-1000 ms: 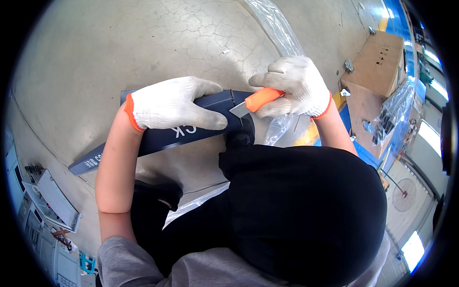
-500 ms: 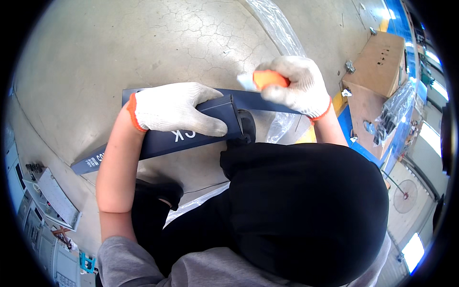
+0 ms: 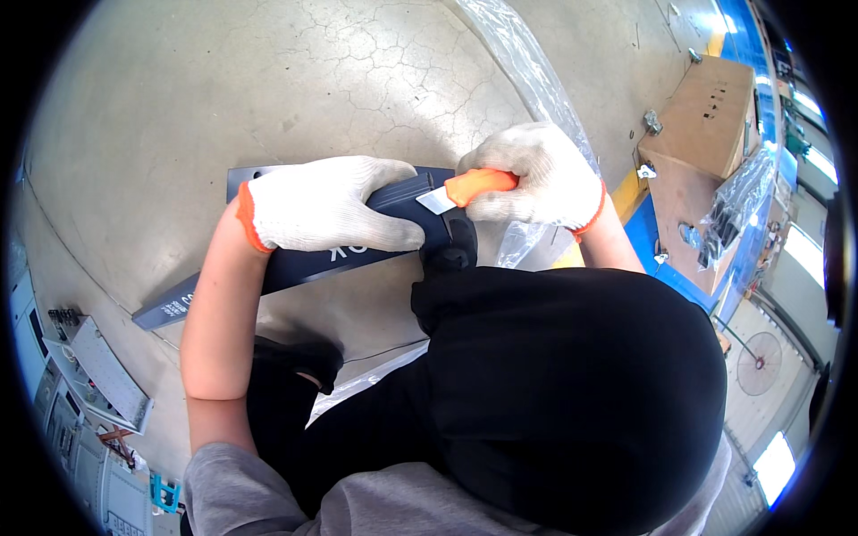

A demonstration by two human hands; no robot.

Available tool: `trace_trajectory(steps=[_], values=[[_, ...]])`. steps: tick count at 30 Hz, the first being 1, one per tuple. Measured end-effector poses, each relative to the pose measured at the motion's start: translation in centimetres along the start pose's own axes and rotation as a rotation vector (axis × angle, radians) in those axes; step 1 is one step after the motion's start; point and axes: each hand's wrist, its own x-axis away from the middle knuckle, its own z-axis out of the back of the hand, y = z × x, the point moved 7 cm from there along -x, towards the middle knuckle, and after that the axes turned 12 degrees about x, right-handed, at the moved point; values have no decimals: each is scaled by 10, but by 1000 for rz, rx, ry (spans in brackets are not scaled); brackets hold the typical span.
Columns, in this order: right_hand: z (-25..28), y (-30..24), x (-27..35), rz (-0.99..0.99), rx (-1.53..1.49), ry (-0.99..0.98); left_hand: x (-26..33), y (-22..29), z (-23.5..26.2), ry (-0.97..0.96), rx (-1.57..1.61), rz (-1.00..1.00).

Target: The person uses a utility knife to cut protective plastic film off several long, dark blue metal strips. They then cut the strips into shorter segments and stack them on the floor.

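Observation:
A long, dark navy box-shaped piece with white lettering lies slantwise before me. My left hand, in a white knit glove with an orange cuff, is wrapped over it near its right end, thumb on the near side. My right hand, gloved alike, grips an orange-handled utility knife. The knife's pale, slant-ended blade is at the top edge of the piece's right end. Behind lies another dark flat length, partly hidden by my left hand. Whether the blade cuts in cannot be told.
Clear plastic film stretches over the cracked concrete floor. On the right stand a brown box and a wooden board with plastic-wrapped parts. A grey metal panel is at lower left, a fan at far right.
My right hand has come down and slightly left, bringing the knife blade from above the piece to its right end. My left hand has hardly moved.

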Motion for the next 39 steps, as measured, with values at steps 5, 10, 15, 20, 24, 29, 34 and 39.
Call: trace_trajectory(steps=[5,10,15,20,24,29,34,39], values=[[2,2,2,-42,78,-71,-2,-6,-2,39,-42,-10],[5,3,2,-79,117,-160,-6,-11,-5,19,-75,24],[20,14,-3,-326,381,2,-12,-17,-8,29,-120,-9],[16,23,0,-431,-34,32,-9,-9,-4,49,-96,31],[-29,15,-6,-280,-557,3,-9,-7,-1,58,-99,60],[-64,6,-11,-362,-942,-162,-13,-9,-6,17,-58,79],[-65,1,-23,-358,-1058,-180,-16,-15,-4,92,-69,-11],[-75,10,-29,-393,-1090,-201,-14,-10,0,142,-68,29]])
